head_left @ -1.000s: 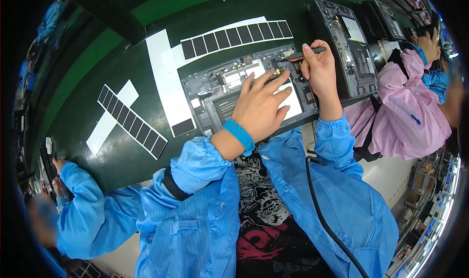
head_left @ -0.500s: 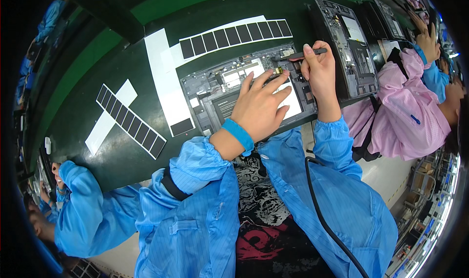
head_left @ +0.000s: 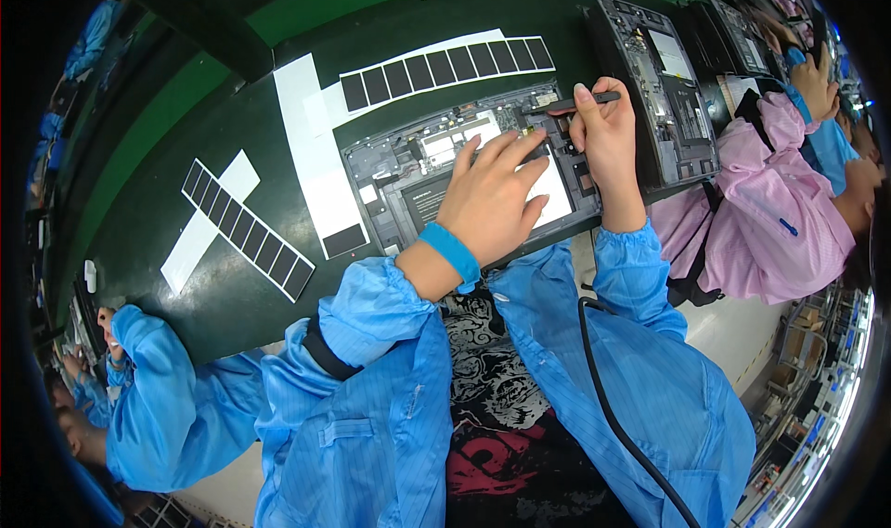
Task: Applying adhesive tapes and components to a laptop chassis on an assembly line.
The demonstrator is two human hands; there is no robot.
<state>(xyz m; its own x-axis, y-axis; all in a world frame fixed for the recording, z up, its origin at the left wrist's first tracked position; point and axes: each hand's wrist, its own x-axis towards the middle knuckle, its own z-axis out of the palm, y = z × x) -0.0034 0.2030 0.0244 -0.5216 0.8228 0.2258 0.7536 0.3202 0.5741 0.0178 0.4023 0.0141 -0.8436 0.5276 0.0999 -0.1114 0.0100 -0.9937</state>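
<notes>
The opened tablet (head_left: 464, 171) lies at the near edge of the dark green mat (head_left: 186, 138). The left hand (head_left: 492, 199) rests flat on the tablet, fingers spread, gripping nothing. The right hand (head_left: 608, 138), at the tablet's right end, is closed round a dark pen-like tool (head_left: 580, 104). White strips with black squares (head_left: 436, 64) lie behind and left of the tablet. A second opened device (head_left: 664, 83) abuts its right side. Mat left of the tablet is open.
</notes>
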